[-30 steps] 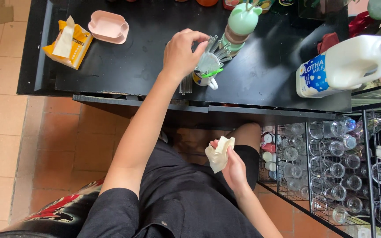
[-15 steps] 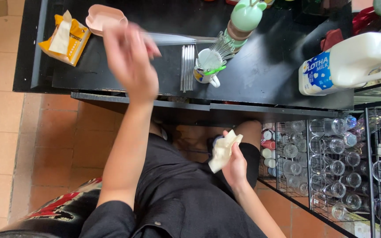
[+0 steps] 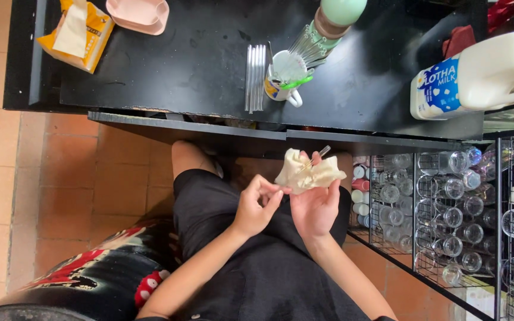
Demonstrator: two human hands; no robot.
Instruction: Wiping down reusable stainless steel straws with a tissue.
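Wiping step, by judgement: right hand [image 3: 315, 205] clamped on cream cloth [image 3: 309, 173] wrapping a thin metal straw [image 3: 318, 154]; left hand [image 3: 257, 205], fingers pinched together at cloth's near edge; next needs steady pull through.

Terracotta tile floor [image 3: 60, 178] — black counter [image 3: 179, 65], wire rack [image 3: 447, 214]
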